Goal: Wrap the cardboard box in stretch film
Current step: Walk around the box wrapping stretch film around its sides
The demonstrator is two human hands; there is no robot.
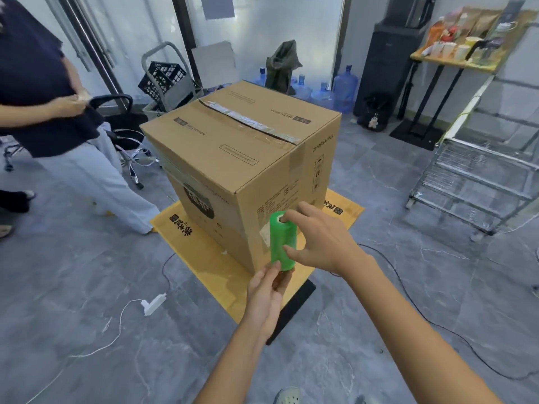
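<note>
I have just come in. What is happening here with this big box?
A person holds a green roll of stretch film upright, close to the near corner of the cardboard box. The right hand grips the roll's top end and the left hand holds its bottom end. The box stands taped shut on flattened cardboard. No green film shows on it yet. A second person stands at the left, not touching it.

an office pantry and storage corner: frosted glass partitions (262, 24) at the far side, blue water-cooler jugs (345, 86) lined on the grey tiled floor (87, 272), a black swivel chair (125, 123) at left, a folding cart (175, 91) carrying a black crate (163, 78), a far-right surface (452, 63) with paper cups (447, 49) and snack packets, and a wire rack (478, 176).
</note>
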